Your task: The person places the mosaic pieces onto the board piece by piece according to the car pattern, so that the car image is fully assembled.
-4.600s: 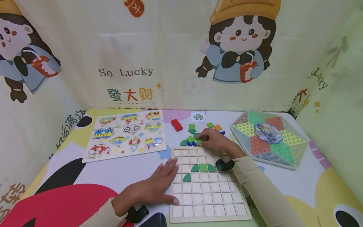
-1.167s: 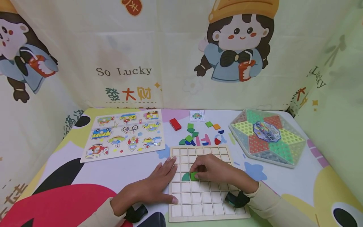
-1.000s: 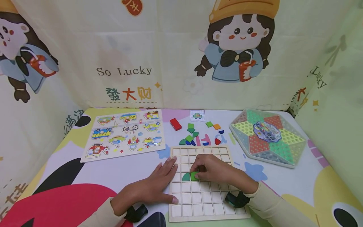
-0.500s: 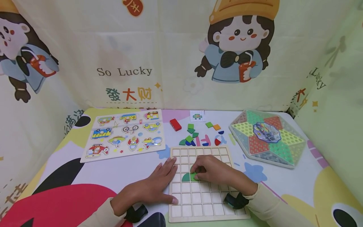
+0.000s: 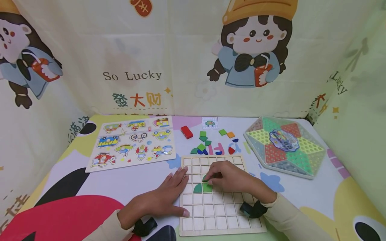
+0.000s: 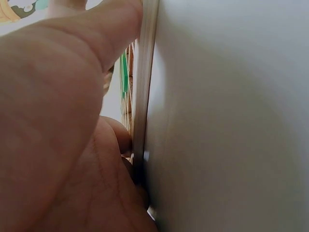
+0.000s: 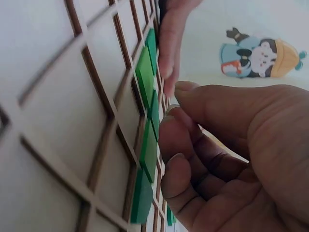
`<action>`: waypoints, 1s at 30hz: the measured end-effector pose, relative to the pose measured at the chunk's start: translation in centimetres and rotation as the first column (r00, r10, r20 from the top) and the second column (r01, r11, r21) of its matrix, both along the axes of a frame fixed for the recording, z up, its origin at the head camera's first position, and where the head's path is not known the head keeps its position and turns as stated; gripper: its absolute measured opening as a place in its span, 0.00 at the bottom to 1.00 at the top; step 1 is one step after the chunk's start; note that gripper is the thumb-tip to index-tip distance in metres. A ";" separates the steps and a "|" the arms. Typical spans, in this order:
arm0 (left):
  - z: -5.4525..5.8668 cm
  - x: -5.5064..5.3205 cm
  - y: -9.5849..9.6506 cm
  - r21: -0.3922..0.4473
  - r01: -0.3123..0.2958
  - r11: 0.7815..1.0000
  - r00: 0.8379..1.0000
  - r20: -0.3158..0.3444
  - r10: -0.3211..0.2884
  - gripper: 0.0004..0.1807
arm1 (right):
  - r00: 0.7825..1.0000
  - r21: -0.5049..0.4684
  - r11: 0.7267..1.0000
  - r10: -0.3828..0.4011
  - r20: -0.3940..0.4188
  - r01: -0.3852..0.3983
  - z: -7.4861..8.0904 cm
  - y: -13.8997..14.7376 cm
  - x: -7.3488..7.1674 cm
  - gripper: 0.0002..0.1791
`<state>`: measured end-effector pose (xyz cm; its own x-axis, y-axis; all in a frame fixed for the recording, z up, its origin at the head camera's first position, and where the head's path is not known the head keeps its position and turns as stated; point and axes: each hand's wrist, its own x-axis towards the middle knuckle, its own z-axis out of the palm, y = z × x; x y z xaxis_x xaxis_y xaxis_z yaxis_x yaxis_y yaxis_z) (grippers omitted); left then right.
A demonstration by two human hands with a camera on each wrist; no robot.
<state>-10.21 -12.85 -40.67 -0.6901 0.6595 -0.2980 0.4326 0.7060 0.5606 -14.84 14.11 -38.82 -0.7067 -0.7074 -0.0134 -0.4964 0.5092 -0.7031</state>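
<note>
The left hand (image 5: 164, 198) and right hand (image 5: 228, 178) are bare. A plain beige left sleeve (image 5: 111, 225) and matching right sleeve (image 5: 291, 216) end near the wrists, beside a black left camera (image 5: 144, 227) and black right camera (image 5: 254, 210).

The head camera is looking forward and down from the near side, standing well back and taking in the left hand (image 5: 164, 198), the right hand (image 5: 232, 175), the grid board (image 5: 223, 231) and the far backdrop (image 5: 187, 50). The left-wrist camera is viewing sideways, very close to the palm, facing the board's left edge. The right-wrist camera, also sideways, is peering low and close across the board. Head and right-wrist views are sharing the green pieces (image 5: 207, 187), both hands and backdrop.
</note>
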 end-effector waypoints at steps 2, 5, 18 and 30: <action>0.0 0.0 0.0 -0.001 -0.001 1.000 1.000 -0.002 0.001 0.59 | 1.000 -0.013 1.000 -0.023 -0.012 0.023 0.0 0.3 -0.3 0.06; 0.0 0.0 0.0 -0.001 -0.001 1.000 1.000 -0.003 0.001 0.59 | 0.999 -0.023 0.999 -0.050 -0.021 0.049 0.0 0.6 -0.7 0.06; 0.0 0.0 0.0 0.005 -0.001 1.000 1.000 0.001 0.001 0.60 | 0.991 -0.038 0.990 -0.133 -0.012 0.133 -1.0 2.0 -2.3 0.06; 0.1 0.0 0.0 0.013 0.003 1.000 1.000 -0.002 -0.003 0.59 | 0.963 -0.057 0.964 -0.264 -0.055 0.261 -1.2 4.2 -4.6 0.05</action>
